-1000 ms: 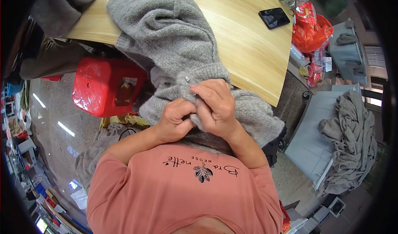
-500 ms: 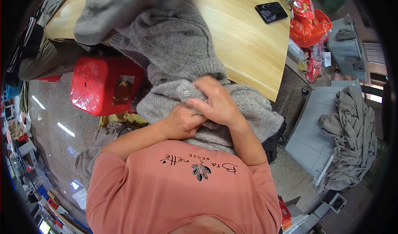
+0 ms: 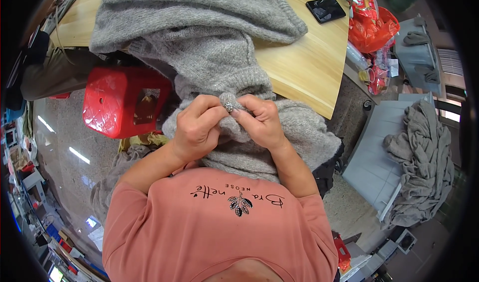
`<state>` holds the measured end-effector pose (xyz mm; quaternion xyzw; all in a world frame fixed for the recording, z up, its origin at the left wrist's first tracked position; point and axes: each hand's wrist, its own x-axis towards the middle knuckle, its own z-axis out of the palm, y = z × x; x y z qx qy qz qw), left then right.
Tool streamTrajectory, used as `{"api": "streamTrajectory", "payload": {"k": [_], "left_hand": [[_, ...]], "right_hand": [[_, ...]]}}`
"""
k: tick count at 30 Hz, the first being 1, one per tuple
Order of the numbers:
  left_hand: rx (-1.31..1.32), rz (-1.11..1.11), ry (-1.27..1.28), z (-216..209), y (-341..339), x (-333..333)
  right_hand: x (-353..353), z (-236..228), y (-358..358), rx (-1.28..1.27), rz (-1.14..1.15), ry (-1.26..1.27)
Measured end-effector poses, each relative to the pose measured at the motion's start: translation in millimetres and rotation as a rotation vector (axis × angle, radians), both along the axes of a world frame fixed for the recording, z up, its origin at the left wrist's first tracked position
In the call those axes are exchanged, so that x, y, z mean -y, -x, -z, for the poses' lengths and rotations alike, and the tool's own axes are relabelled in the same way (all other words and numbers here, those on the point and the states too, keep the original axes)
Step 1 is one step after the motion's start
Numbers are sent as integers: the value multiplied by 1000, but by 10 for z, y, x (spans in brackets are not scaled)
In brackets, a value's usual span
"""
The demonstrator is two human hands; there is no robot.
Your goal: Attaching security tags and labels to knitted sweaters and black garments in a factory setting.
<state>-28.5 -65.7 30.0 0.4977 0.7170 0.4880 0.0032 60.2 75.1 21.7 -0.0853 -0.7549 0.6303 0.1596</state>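
A grey knitted garment (image 3: 214,62) hangs off the table's front edge onto my lap. A small silvery, sparkling beaded piece (image 3: 228,106) shows on a raised fold between my hands. My left hand (image 3: 199,127) is closed, pinching the knit just left of the beaded piece. On its right side my right hand (image 3: 259,120) pinches the same fold, thumb and forefinger close to the beads. The fingertips of both hands nearly meet, and the cloth beneath them is partly hidden.
Another folded grey knit (image 3: 199,7) lies across the wooden table (image 3: 309,57), near a black phone (image 3: 325,10). A red stool (image 3: 110,100) stands left, beside another person's leg (image 3: 60,75). Grey knits (image 3: 419,157) drape over a grey bin (image 3: 371,157) at right; red bags (image 3: 374,30) sit behind.
My left hand has moved up and both hands now pinch the fold around the beaded piece. The blurred grey knit at the top has come down and spread right across the table.
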Motion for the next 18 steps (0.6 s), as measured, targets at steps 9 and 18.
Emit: {"api": "streamTrajectory", "payload": {"k": [9, 18], "left_hand": [[186, 89, -63, 64, 59, -4], [70, 138, -99, 149, 56, 0]], "right_hand": [[-49, 21, -9, -11, -151, -316], [38, 101, -67, 8, -4, -134]]}}
